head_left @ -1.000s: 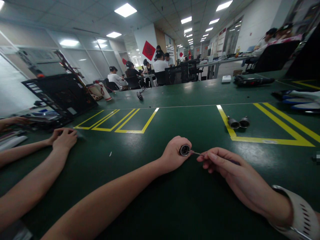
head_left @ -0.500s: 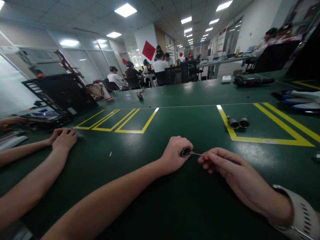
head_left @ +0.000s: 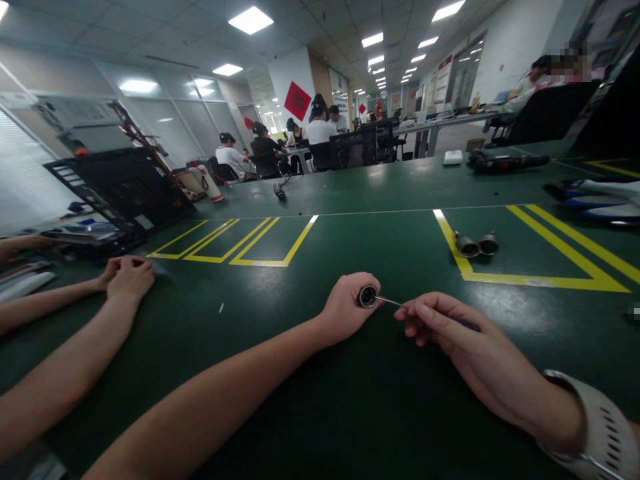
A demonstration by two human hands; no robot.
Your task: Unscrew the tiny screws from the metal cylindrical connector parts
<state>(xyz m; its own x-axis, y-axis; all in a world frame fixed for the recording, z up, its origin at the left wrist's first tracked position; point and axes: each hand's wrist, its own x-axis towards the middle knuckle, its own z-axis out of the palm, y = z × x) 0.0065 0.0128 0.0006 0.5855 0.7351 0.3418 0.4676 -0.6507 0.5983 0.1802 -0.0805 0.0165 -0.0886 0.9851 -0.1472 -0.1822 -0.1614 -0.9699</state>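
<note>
My left hand [head_left: 349, 308] is wrapped round a round metal connector [head_left: 367, 297], its open ring-shaped end facing me. My right hand [head_left: 460, 340] pinches a thin screwdriver [head_left: 395, 304]; most of its dark handle is hidden under the fingers and palm. The slim metal shaft reaches left to the rim of the connector, and I cannot tell whether its tip is inside. Both hands are low over the green table [head_left: 300, 413].
Two similar metal connectors [head_left: 477, 245] lie inside a yellow tape outline [head_left: 540, 281] at the right. Another small metal part [head_left: 279, 192] lies farther back. A co-worker's hands [head_left: 129, 277] rest at the left, beside a black case [head_left: 125, 190]. A white box [head_left: 453, 158] stands at the back.
My left hand has turned the connector slightly, so its open end faces me more fully and sits a little left and higher. The screwdriver shaft slants slightly more steeply.
</note>
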